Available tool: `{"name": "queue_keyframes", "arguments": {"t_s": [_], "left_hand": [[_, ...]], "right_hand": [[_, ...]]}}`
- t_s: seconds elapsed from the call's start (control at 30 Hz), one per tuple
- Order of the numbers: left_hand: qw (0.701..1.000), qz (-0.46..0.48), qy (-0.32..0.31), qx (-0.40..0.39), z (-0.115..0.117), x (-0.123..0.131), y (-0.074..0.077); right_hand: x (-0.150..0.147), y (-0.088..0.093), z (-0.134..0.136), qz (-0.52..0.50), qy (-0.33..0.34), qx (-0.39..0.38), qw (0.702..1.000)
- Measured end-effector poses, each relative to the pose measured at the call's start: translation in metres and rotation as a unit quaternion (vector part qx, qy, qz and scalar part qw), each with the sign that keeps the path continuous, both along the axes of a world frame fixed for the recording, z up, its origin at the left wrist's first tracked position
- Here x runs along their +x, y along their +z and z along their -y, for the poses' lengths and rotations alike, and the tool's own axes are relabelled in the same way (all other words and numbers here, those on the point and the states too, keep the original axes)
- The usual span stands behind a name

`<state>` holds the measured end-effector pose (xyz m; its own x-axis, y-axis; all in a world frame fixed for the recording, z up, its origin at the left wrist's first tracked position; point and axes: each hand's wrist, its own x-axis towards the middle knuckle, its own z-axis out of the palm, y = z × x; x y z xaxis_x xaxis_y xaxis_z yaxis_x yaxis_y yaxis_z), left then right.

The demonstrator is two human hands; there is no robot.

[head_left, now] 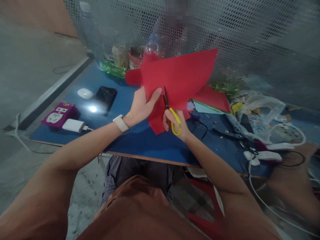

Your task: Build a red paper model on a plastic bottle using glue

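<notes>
A large red sheet of paper (180,76) is held up above the blue table (150,143). My left hand (141,106), with a white watch on its wrist, grips the sheet's left edge, thumb on the front. My right hand (175,123) is closed round the yellow handles of a pair of scissors (170,110). The dark blades point up into the paper's lower edge. A rounded flap of the red paper sticks out at the left.
On the table's left lie a black phone (106,96), a white earbud case (85,93), a purple power strip (58,115) and a white charger (73,125). Bottles and jars stand at the back by a mesh screen. Plastic bags, cables and more red paper crowd the right.
</notes>
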<state>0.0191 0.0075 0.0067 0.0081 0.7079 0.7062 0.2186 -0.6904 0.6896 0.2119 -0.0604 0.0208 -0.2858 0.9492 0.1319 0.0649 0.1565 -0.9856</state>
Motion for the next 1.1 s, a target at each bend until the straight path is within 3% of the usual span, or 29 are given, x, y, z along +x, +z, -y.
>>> {"name": "queue_keyframes", "arguments": {"t_s": [0.23, 0.43, 0.73, 1.1], "left_hand": [[0.998, -0.005, -0.054, 0.013, -0.011, -0.005, 0.000], [0.994, 0.002, -0.111, 0.006, -0.013, -0.003, 0.002], [0.997, -0.004, -0.070, -0.017, -0.008, 0.000, 0.006], [0.997, -0.017, -0.073, -0.018, -0.005, -0.001, 0.007]], "right_hand": [[0.008, 0.009, -0.001, 0.003, 0.033, -0.001, 0.999], [0.012, 0.016, -0.002, 0.029, 0.044, 0.043, 0.998], [0.007, 0.014, 0.004, 0.071, -0.021, 0.050, 0.996], [-0.001, 0.015, 0.011, 0.083, -0.060, 0.062, 0.993]]}}
